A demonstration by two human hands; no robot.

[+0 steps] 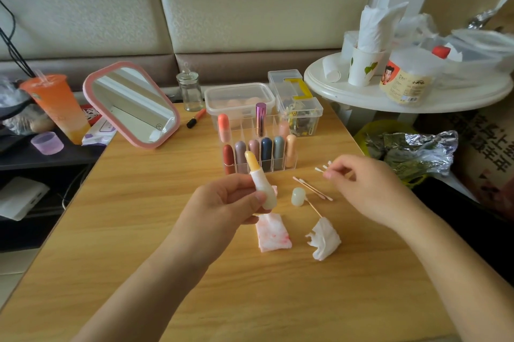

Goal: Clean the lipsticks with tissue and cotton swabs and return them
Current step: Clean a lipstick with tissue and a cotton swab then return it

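My left hand [222, 202] grips an uncapped lipstick [260, 180] with a white body and a yellow tip, held upright above the wooden table [139, 230]. Its pale cap [298, 196] lies on the table. My right hand [370, 186] pinches a few cotton swabs [322, 168] by their sticks. More swabs [311, 187] lie on the table between my hands. A folded tissue stained pink [272, 236] and a crumpled white tissue [324, 240] lie near me. Behind stands a clear organizer [261, 163] with several capped lipsticks in its slots.
A pink-framed mirror [130, 104] leans at the back left beside an orange cup [57, 108]. A glass jar [190, 91], two clear plastic boxes [239, 99] and an orange pen [196, 118] stand behind the organizer. A round white side table [361, 91] with cups is at the right.
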